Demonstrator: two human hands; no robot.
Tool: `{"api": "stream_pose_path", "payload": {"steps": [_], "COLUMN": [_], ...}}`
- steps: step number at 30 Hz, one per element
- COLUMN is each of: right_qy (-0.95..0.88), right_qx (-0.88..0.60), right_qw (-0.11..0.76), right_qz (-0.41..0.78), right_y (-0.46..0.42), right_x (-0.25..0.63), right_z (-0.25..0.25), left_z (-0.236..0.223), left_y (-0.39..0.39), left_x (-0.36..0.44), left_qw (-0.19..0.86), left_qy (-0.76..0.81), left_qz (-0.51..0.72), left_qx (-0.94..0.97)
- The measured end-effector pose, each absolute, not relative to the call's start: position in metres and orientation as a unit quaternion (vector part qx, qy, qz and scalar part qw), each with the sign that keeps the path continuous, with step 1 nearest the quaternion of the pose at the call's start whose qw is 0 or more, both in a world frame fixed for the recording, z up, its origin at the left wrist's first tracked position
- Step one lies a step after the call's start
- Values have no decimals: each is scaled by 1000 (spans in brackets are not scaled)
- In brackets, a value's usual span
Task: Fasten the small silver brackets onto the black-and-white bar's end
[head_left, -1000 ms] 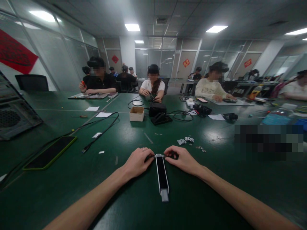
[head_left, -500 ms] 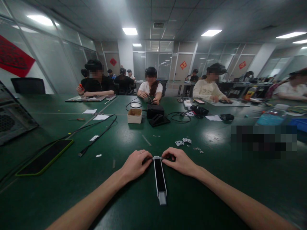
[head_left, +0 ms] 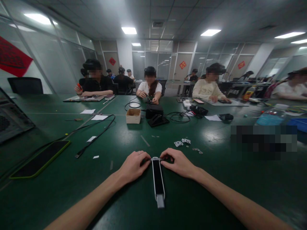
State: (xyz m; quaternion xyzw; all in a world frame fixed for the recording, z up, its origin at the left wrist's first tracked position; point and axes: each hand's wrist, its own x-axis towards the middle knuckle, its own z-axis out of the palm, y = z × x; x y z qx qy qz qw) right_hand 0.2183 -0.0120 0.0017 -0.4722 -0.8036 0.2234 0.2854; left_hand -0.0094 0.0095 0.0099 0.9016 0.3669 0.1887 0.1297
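A long, narrow black device with a pale frame point(head_left: 158, 179) lies lengthwise on the green table in front of me. A grey tab point(head_left: 160, 201) sticks out of its near end. At the far end, my left hand point(head_left: 134, 164) pinches the left side with thumb and fingers. Opposite it, my right hand point(head_left: 176, 162) is closed the same way at the right side. Small dark bits show between the fingertips and the frame, too small to name. Beyond my right hand lie small silver metal plates point(head_left: 178, 143) and several washer-like rings point(head_left: 200, 152).
On the left are a phone with a green edge point(head_left: 40, 159), a black cable point(head_left: 96, 137) and a computer case point(head_left: 11, 118). Farther off stand a small open box point(head_left: 133, 116) and a black stand point(head_left: 157, 119). Several people sit across the table; a bottle point(head_left: 272, 115) is at right.
The view has shifted slightly, so table items appear a little to the left. Both hands keep their pinch at the device's far end.
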Motion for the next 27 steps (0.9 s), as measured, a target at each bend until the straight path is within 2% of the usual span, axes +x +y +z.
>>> {"api": "stream_pose_path", "payload": {"steps": [9,15,18,20,24,27], "right_qy": [-827,-858,-821,-782,-723,-692], "right_qx": [-451,-452,-544,-614,-689,-714], "right_qw": [272,238,168,99,-8,-37], "right_qz": [198,49,-29,-41,36,106], "right_y": [-15,-5,4,9,12,11], "right_x": [219,263,304,329,359,365], "right_z": [8,32,45,49,46,40], "left_z": [9,7,10,12,13,12], "left_y": [11,14,13,12,12,13], "left_x": [-9,-10,-10,-10,-10,-10], "left_qw": [125,137,139,139,141,139], "left_qy": [361,360,369,375,381,381], "left_qz": [191,191,184,181,182,185], "left_qx": [904,903,901,899,896,895]}}
